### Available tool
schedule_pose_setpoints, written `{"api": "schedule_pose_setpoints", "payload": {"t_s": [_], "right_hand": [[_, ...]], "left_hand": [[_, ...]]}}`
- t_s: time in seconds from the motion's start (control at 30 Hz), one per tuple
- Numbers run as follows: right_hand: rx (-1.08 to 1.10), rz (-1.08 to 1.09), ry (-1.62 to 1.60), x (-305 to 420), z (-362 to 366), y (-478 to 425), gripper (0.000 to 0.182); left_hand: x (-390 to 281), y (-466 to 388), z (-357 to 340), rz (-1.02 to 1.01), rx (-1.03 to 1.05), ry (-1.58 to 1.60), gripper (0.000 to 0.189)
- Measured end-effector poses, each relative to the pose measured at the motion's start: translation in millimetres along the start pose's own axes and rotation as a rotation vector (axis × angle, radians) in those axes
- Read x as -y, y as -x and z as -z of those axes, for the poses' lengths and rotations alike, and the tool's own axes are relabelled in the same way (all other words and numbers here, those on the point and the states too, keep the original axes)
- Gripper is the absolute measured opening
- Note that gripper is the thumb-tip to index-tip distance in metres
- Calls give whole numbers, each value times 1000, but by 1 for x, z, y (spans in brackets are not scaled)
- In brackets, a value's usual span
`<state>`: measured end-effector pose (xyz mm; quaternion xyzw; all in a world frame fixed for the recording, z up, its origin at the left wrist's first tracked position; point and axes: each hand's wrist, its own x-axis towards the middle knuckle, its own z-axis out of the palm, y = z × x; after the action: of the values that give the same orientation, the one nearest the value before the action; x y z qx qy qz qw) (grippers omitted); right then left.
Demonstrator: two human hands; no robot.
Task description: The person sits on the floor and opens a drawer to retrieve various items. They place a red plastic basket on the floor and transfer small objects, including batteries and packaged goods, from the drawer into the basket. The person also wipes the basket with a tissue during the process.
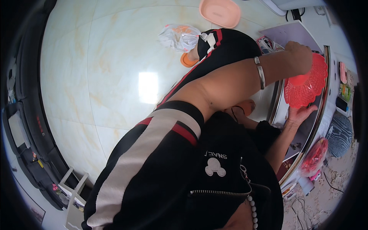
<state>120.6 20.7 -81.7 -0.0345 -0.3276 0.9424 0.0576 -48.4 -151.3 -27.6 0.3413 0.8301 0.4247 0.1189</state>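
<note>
A red openwork plastic basket (319, 77) with a scalloped rim is over an open drawer. My right hand (300, 115) supports it at its near edge, the fingers hidden under it and the thumb out to the side. My left hand (299, 59), below an arm with silver bangles, is bent into a fist over the basket's far part. A smooth red piece (300, 80) shows just below this fist; whether the hand grips it or the rim is hidden. White cables (271, 46) lie in the drawer beyond my left wrist.
The drawer's metal-trimmed edge (312, 138) runs along the right. Beyond it, a red item in a clear bag (316, 155), a striped round item (340, 135) and a dark phone-like item (341, 104) lie on a floral surface. A pink basin (220, 13) and a plastic bag (181, 37) rest on the tiled floor.
</note>
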Motion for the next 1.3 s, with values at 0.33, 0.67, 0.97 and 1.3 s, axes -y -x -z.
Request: {"api": "schedule_pose_setpoints", "payload": {"t_s": [0.33, 0.67, 0.97, 1.3], "right_hand": [[-571, -153, 467, 19, 5, -15, 36], [-663, -194, 429, -12, -1, -53, 34], [-631, -198, 460, -21, -5, -62, 35], [-623, -138, 473, -18, -15, -47, 33]], "left_hand": [[127, 23, 106, -72, -71, 765, 20], [391, 230, 21, 1199, -200, 51, 86], [435, 243, -18, 1199, -456, 277, 53], [448, 252, -8, 1000, -572, 16, 31]]}}
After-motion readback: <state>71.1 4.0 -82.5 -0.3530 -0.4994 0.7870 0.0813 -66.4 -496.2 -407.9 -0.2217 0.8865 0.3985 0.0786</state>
